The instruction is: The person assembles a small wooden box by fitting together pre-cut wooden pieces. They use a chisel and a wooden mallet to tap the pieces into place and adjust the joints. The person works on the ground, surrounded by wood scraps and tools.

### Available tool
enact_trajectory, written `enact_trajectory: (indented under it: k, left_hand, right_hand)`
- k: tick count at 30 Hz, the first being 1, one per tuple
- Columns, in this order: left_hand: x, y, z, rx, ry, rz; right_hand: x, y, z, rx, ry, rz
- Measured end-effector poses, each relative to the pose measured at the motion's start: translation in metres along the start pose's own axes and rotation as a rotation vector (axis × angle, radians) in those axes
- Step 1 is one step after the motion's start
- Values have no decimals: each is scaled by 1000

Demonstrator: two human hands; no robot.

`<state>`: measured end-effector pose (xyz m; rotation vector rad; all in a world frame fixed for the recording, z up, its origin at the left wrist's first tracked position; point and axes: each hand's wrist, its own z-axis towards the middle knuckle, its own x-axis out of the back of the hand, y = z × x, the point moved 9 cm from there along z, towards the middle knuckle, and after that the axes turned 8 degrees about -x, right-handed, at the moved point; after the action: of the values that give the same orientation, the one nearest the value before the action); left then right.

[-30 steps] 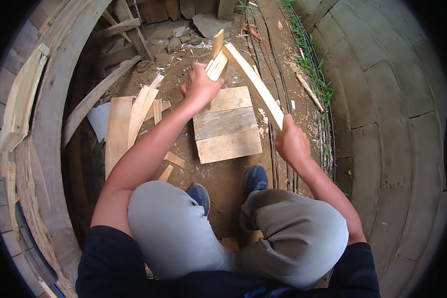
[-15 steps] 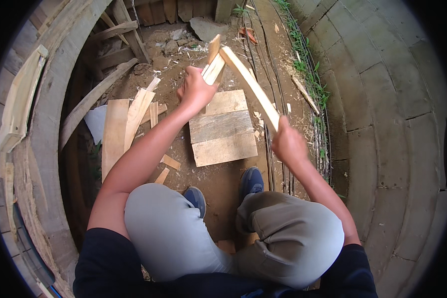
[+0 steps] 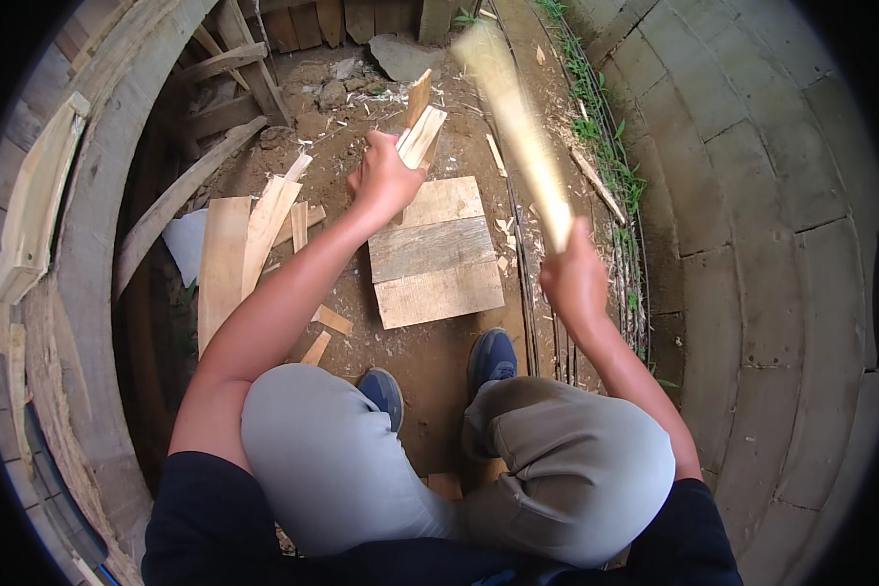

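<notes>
We are squatting over the plank pad. Our right hand, fist closed, is swinging the long wooden stick higher than before, now blurred. Our left hand is gripping split wood pieces upright above the pad.

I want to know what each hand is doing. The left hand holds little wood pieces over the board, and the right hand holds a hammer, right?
Not a hammer. In the head view the right hand holds a long wooden stick, blurred; the left hand does hold small wood pieces over the plank board.
</notes>
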<state>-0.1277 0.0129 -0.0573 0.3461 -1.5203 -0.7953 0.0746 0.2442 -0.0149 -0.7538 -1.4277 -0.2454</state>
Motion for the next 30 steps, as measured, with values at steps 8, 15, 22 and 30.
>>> enact_trajectory:
  k: [8,15,22,30]
  left_hand:
    - [-8,-4,-4,33,-37,-16]
    - [-12,3,0,8,-95,24]
    - [4,-10,15,7,-9,13]
    - [84,-12,40,-284,176,-583]
  right_hand:
    - [-29,3,-2,12,-220,-293]
    - [-23,21,5,-45,-55,152]
    - [7,58,30,-261,-42,121]
    - [-54,172,-9,-345,-168,264]
